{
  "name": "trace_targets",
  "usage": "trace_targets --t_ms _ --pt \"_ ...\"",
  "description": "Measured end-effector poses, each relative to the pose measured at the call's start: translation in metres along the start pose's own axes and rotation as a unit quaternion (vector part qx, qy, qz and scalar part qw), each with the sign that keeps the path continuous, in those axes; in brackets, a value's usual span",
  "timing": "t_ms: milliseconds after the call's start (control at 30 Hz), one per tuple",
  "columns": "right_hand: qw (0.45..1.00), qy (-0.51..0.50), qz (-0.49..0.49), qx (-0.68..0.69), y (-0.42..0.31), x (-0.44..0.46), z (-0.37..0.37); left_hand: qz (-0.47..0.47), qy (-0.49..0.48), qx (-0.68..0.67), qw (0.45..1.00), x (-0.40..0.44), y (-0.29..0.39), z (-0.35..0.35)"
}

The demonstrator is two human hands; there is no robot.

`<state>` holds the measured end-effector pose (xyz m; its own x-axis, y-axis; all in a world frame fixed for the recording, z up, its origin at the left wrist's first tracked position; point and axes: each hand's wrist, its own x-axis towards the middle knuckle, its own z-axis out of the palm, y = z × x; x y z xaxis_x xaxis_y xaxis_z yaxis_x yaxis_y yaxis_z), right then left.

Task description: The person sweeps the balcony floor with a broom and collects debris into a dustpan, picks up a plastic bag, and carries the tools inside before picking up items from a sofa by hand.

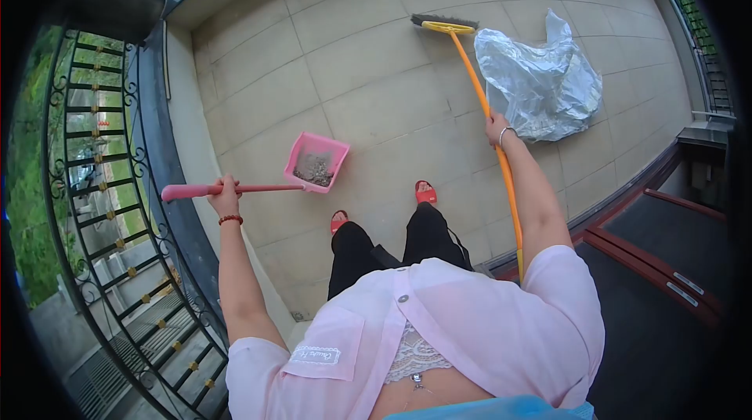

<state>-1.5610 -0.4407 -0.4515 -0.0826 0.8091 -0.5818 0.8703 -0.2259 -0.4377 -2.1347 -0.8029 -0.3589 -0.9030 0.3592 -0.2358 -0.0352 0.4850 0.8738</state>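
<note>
My left hand (225,196) is closed round the pink handle of a dustpan (341,155), held out at the left. Grey dust and debris (316,168) lie in its pink pan. At the right, my right hand (495,128) grips the orange pole of a broom (472,67). The broom's yellow head with dark bristles rests on the tiles farther forward. Beside the pole, to its right, a crumpled silvery plastic bag (540,79) lies on the floor.
Beige floor tiles (376,52) stretch ahead between low walls. A black metal railing (102,185) runs along the left, with greenery beyond. Dark red framed panels (658,240) stand at the right. My feet wear red sandals (425,193).
</note>
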Motion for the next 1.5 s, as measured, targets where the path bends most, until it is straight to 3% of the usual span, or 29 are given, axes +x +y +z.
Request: trace_targets --t_ms 133,233,300,400,467,567,633,767,833,900,1033,1200,1267,1367,1500 --pt "0.998 0.002 0.047 0.044 0.001 -0.035 0.071 0.020 -0.033 0.019 0.999 0.047 -0.005 -0.032" --pt "0.993 0.006 0.079 0.090 -0.022 -0.122 0.185 0.051 -0.100 0.029 0.993 0.108 -0.008 -0.078" --pt "0.996 -0.003 0.049 0.071 -0.014 -0.170 0.288 0.068 -0.132 0.021 0.989 0.148 -0.016 -0.106" --pt "0.982 -0.071 0.111 0.132 -0.118 -0.321 0.363 0.077 -0.178 0.035 0.980 0.185 -0.056 -0.123" --pt "0.972 -0.124 0.105 0.168 -0.147 -0.392 0.415 0.174 -0.189 0.089 0.962 0.202 -0.073 -0.120" --pt "0.926 -0.227 0.181 0.240 -0.224 -0.493 0.422 0.190 -0.201 0.084 0.958 0.229 -0.077 -0.131" --pt "0.930 -0.224 0.063 0.285 -0.212 -0.535 0.455 0.189 -0.203 0.077 0.958 0.238 -0.080 -0.138" --pt "0.960 -0.185 0.010 0.211 -0.210 -0.582 0.470 0.199 -0.228 0.060 0.951 0.246 -0.091 -0.162" --pt "0.960 -0.179 0.058 0.206 -0.211 -0.581 0.465 0.202 -0.252 0.059 0.945 0.256 -0.096 -0.178" --pt "0.936 -0.192 0.180 0.232 -0.250 -0.567 0.427 0.194 -0.257 0.048 0.946 0.253 -0.084 -0.197" --pt "0.965 -0.089 0.131 0.210 -0.221 -0.492 0.440 0.177 -0.243 0.031 0.953 0.251 -0.086 -0.231" --pt "0.988 -0.047 0.071 0.125 -0.225 -0.389 0.492 0.188 -0.222 0.025 0.956 0.252 -0.105 -0.263" --pt "0.995 -0.059 0.023 0.071 -0.245 -0.389 0.517 0.195 -0.212 0.048 0.956 0.256 -0.121 -0.268" --pt "0.977 -0.148 0.064 0.142 -0.249 -0.451 0.554 0.199 -0.197 0.064 0.958 0.272 -0.129 -0.264" --pt "0.929 -0.283 0.090 0.219 -0.278 -0.556 0.520 0.196 -0.198 0.074 0.958 0.278 -0.122 -0.258"
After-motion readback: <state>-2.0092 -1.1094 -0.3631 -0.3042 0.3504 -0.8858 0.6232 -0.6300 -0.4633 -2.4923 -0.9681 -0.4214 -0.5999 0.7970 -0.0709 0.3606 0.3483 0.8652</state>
